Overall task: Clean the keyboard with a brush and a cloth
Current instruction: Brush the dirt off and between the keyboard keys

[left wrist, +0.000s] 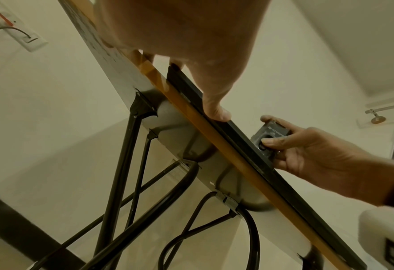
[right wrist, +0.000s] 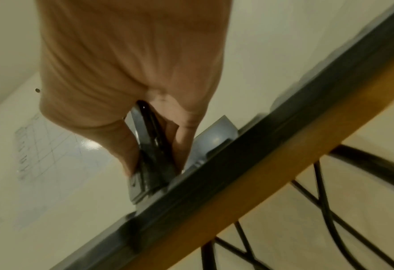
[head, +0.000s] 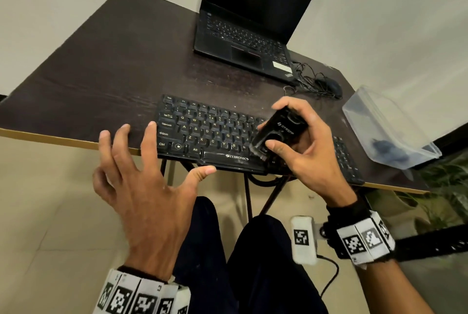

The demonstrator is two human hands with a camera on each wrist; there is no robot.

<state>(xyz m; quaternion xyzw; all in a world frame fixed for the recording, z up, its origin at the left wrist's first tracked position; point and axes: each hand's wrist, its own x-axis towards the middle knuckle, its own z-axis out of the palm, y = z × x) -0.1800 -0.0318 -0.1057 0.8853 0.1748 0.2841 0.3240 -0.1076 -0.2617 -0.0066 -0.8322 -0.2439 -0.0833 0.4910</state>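
Note:
A black Zebronics keyboard (head: 202,134) lies at the near edge of a dark table (head: 106,60), its front edge (left wrist: 237,135) overhanging a little. My right hand (head: 301,146) grips a black brush (head: 276,131) with its bristle end down on the keys at the keyboard's right half; the brush (left wrist: 268,138) (right wrist: 149,149) shows in both wrist views. My left hand (head: 149,167) is spread with straight fingers resting on the table and the keyboard's left end, its thumb (left wrist: 216,109) against the keyboard's front edge. No cloth is clearly in view.
An open black laptop (head: 250,25) stands at the back, with a mouse (head: 329,86) and tangled cable to its right. A clear plastic box (head: 387,126) holding something dark sits at the table's right edge. Black metal table legs (left wrist: 121,164) stand below, beside my knees.

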